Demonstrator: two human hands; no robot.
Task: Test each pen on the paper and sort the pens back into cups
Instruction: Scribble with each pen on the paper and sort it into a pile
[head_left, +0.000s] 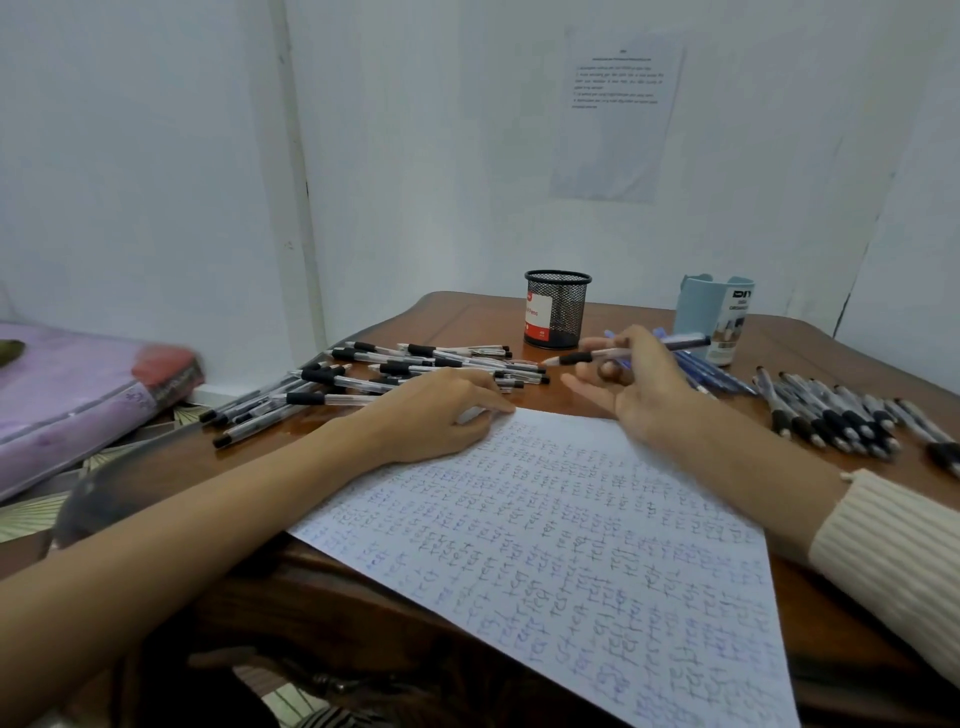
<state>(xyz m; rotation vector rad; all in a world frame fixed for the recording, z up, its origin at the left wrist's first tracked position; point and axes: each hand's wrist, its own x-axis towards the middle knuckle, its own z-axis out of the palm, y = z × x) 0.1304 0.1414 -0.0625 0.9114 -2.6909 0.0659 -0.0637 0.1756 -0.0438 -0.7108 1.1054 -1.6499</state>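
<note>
Paper (597, 545) corner under left grip (436, 415), pen (631, 352) aloft in right grip (636, 382)

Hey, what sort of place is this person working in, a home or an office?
Probably a room in a home, set up as a makeshift work corner. A carved wooden table stands against bare white walls, a purple mattress lies on the floor beside it, and a printed sheet is stuck to the wall.
</note>
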